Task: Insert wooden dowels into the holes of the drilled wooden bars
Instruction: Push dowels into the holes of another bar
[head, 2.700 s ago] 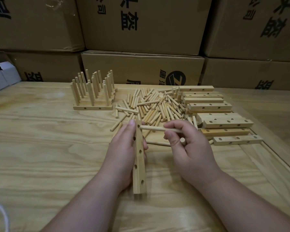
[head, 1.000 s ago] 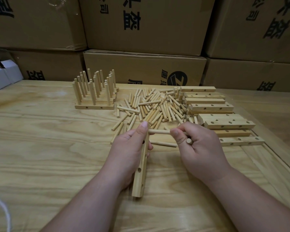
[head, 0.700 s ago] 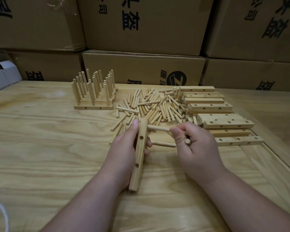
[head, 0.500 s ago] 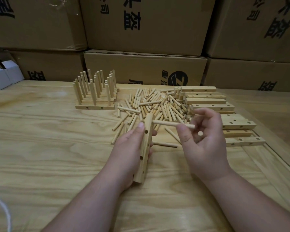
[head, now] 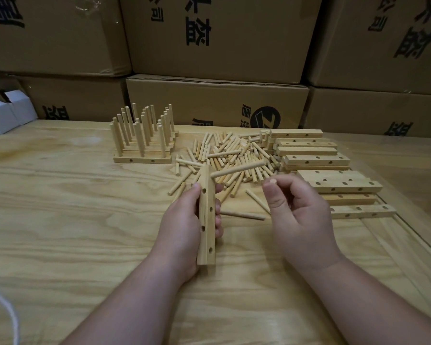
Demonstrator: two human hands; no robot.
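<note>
Whereas half a second ago the right hand pinched the dowel seated in the bar's top hole, it has now let go of that dowel and drawn back to the right. Cardboard boxes (head: 217,36) printed with black characters form the backdrop behind the wooden surface (head: 60,220). At the far left of the surface stand the finished bars (head: 142,145) with upright dowels, unchanged; at the far right lies the stack of empty drilled bars (head: 316,160), also unchanged. Between them spreads the heap of loose dowels (head: 232,155), with single dowels lying nearer the hands.

The left hand (head: 184,227) grips the drilled bar (head: 206,220) around its middle, thumb on the left face and fingers curled behind the right edge, as before. This bar stands tilted nearly on end above the surface, its drilled face turned to the right and showing four open holes. An inserted dowel (head: 237,169) projects from the bar's top hole toward the right, touched by neither hand.

The right hand (head: 299,220) hovers beside the bar, well apart from it, fingers loosely curled. Thumb and forefinger pinch a spare dowel (head: 273,181), seen end-on just above the thumb tip; its length is hidden within the hand. A white cord (head: 3,307) crosses the near left corner.
</note>
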